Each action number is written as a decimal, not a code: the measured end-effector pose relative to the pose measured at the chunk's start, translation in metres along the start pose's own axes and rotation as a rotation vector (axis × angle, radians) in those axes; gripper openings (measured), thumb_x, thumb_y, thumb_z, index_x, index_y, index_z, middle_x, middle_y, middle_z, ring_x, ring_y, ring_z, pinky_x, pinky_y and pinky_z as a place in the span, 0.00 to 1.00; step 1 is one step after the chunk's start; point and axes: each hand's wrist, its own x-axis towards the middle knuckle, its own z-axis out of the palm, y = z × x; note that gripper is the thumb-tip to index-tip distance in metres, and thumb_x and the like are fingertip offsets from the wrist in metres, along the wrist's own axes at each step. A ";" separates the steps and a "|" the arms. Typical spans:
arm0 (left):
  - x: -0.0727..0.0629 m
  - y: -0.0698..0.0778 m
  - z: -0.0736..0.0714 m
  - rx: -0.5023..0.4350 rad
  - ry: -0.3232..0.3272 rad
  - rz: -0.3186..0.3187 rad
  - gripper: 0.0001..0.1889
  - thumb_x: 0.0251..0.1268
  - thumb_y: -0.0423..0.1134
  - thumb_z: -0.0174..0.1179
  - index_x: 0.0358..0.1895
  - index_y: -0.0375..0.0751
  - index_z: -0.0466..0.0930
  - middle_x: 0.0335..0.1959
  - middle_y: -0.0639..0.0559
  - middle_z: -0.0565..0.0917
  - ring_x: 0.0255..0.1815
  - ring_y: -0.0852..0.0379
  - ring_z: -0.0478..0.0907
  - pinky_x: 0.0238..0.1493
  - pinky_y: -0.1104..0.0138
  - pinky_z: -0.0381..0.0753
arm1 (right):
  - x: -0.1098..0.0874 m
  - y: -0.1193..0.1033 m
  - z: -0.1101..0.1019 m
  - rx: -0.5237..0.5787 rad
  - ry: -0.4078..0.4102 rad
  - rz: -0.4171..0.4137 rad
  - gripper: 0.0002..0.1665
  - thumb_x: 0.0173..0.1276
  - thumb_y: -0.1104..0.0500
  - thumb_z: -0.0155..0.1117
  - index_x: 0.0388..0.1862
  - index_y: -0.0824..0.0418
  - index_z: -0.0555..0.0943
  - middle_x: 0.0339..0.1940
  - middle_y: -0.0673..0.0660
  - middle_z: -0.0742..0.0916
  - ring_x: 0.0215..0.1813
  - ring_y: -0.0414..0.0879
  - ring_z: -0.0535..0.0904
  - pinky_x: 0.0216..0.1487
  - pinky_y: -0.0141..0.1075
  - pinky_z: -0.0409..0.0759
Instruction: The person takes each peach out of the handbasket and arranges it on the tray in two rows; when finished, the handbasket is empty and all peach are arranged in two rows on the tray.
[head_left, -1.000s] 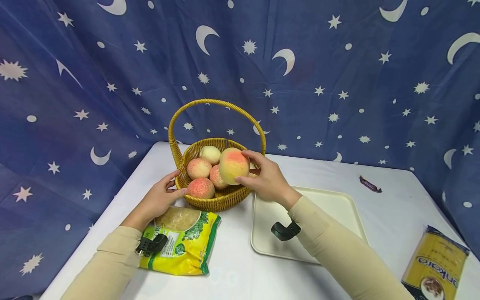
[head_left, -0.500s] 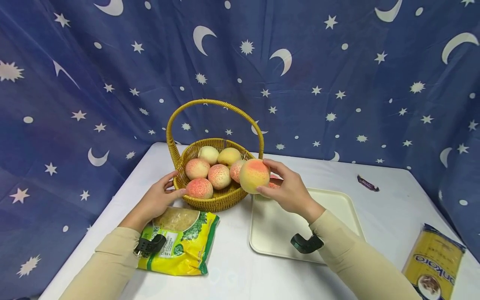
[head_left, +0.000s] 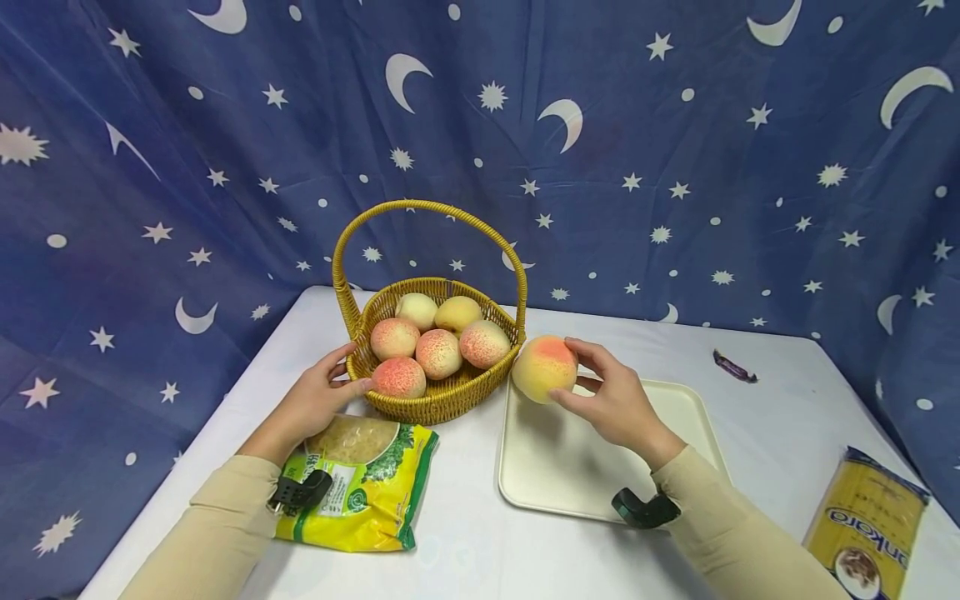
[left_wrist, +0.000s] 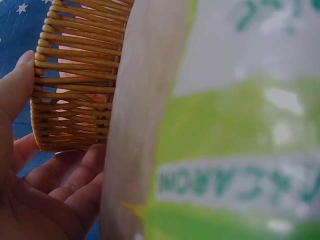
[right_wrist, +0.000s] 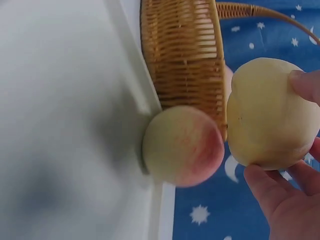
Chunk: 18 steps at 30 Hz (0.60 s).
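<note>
Our left hand (head_left: 315,402) sits with relaxed fingers against the near wall of the basket (head_left: 431,400), likely bracing it so it doesn't slide; the macaroni bag (head_left: 360,487) lies under that wrist. Five peaches remain inside. Our right hand (head_left: 611,400) grips a peach (head_left: 544,368) by its sides, just clear of the basket rim, over the tray (head_left: 570,467) corner. A second peach (right_wrist: 182,146) shows beside it at the tray edge in the wrist view.
</note>
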 end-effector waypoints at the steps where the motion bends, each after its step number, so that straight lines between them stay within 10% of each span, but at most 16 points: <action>1: 0.000 0.000 0.000 0.000 0.001 -0.002 0.46 0.73 0.50 0.61 0.82 0.39 0.44 0.76 0.28 0.57 0.73 0.33 0.60 0.66 0.45 0.69 | -0.001 0.002 -0.002 -0.003 0.008 0.008 0.41 0.57 0.68 0.77 0.69 0.69 0.71 0.66 0.63 0.78 0.65 0.56 0.76 0.56 0.32 0.79; 18: 0.001 0.000 0.000 -0.003 -0.008 -0.020 0.46 0.73 0.51 0.61 0.82 0.40 0.42 0.76 0.28 0.56 0.74 0.33 0.60 0.66 0.45 0.68 | -0.024 0.026 -0.012 0.015 0.010 0.127 0.39 0.59 0.66 0.76 0.68 0.71 0.70 0.67 0.66 0.76 0.65 0.60 0.75 0.55 0.35 0.80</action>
